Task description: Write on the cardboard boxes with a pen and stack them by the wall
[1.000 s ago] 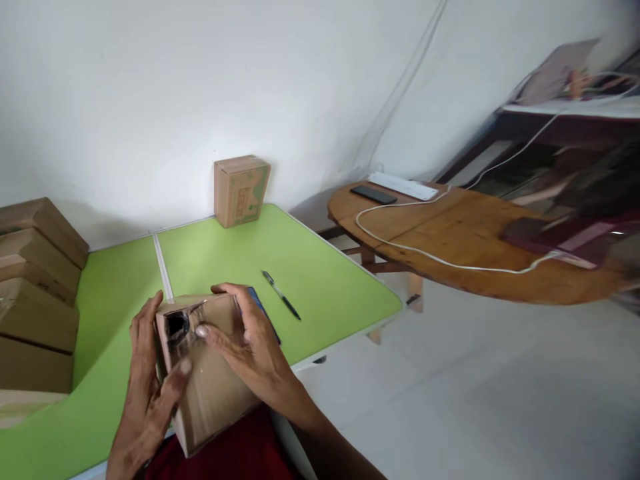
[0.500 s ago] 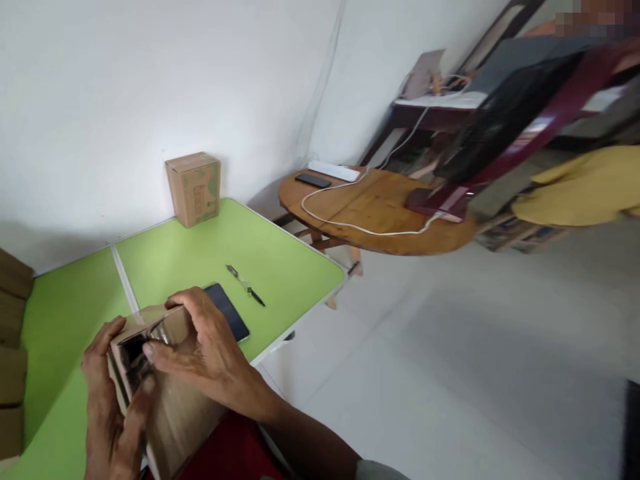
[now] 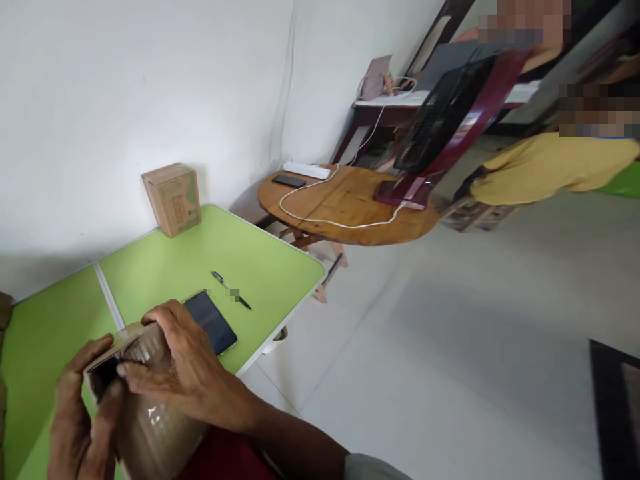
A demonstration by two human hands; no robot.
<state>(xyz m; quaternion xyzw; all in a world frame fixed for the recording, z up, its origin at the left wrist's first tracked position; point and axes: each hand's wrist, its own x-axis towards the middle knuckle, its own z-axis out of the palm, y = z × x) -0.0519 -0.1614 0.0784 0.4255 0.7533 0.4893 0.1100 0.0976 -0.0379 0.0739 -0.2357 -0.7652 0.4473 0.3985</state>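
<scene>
Head view: left fingers (image 3: 91,353) and right fingers (image 3: 169,321) hold a carton (image 3: 153,433).

Seemingly a home room: oval wooden table (image 3: 355,195), tiled floor (image 3: 360,373), white wall (image 3: 150,80)

The person's two hands, the left hand (image 3: 80,417) and the right hand (image 3: 193,380), share one held box (image 3: 157,430) at lower left. One standing box (image 3: 175,200) is at centre left; some box edges (image 3: 4,310) at far left are too cut off to count. At least three tables show: one green table (image 3: 235,240), one wooden table (image 3: 345,203), one white-topped table (image 3: 367,103). There are two phones, a near phone (image 3: 210,321) and a far phone (image 3: 289,181), one pen (image 3: 231,291), one white strip (image 3: 307,171) and, at upper right, two other people (image 3: 545,170).
</scene>
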